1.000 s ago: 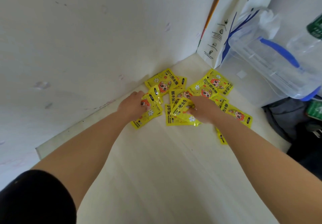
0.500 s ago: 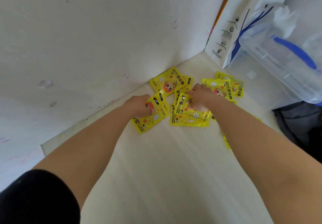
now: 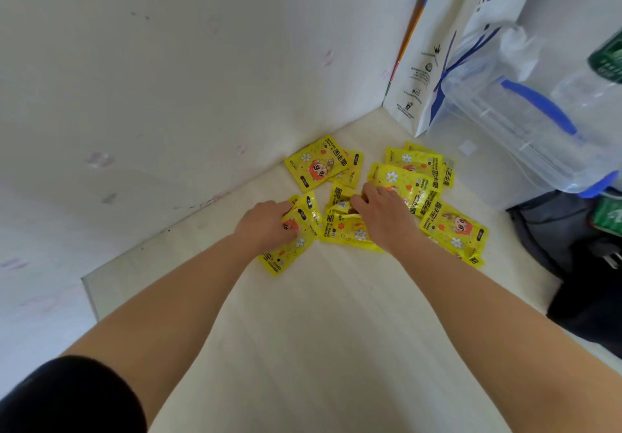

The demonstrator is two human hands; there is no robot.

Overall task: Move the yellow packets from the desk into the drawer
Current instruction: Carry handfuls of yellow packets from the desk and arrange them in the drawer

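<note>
Several yellow packets with a cartoon face lie scattered in the back corner of the pale wooden desk (image 3: 303, 348). My left hand (image 3: 266, 227) is closed over a small stack of yellow packets (image 3: 296, 230) on the left. My right hand (image 3: 383, 213) presses down on a bunch of packets (image 3: 343, 227) in the middle, fingers curled round them. More packets lie loose behind by the wall (image 3: 319, 163) and to the right (image 3: 414, 173), with another packet (image 3: 454, 227) beside my right wrist. No drawer is in view.
A white wall (image 3: 168, 96) bounds the desk at the left and back. A white paper bag (image 3: 437, 48) leans in the corner. A clear plastic box with blue handle (image 3: 525, 119) stands at the right, with a dark bag (image 3: 555, 230) and a plastic bottle (image 3: 602, 72).
My right hand has slid back toward me and left, gathering middle packets into a bunch. The left hand has stayed on its stack. The camera has shifted slightly.
</note>
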